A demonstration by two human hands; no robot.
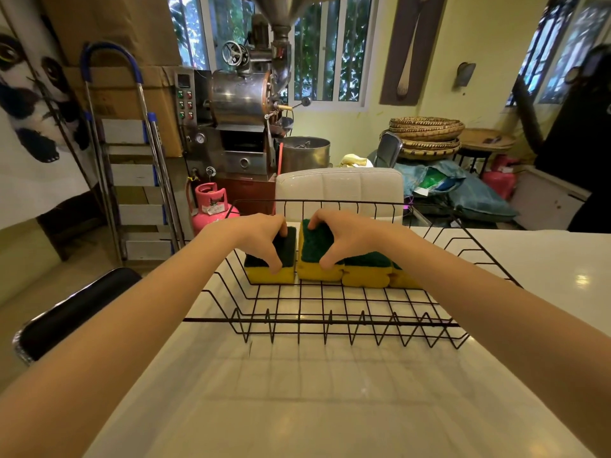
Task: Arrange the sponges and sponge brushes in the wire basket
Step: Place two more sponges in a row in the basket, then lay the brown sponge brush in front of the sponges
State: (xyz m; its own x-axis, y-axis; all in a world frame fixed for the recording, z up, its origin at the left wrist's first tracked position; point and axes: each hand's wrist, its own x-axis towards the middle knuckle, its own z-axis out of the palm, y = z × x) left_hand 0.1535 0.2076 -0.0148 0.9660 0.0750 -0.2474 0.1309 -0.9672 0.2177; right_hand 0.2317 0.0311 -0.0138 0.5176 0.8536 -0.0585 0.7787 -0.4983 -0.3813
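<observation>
A black wire basket [317, 322] stands on the white table. Inside it, along the far side, lies a row of yellow sponges with dark green scouring tops. My left hand [261, 238] grips the leftmost sponge [284, 272], thumb on its near face and fingers over the far edge. Beside it, my right hand [344, 234] holds the second sponge [315, 246] the same way; that sponge is tilted up at its far end. To the right, another sponge [367, 272] lies flat, and one more [401, 279] is partly hidden behind my right forearm.
The white table [297, 401] stretches toward me in front of the basket. A white padded chair back [340, 190] stands just beyond the basket. A black chair back [76, 309] sits at the left table edge. A pink gas cylinder [211, 206] and a stepladder [132, 160] stand farther left.
</observation>
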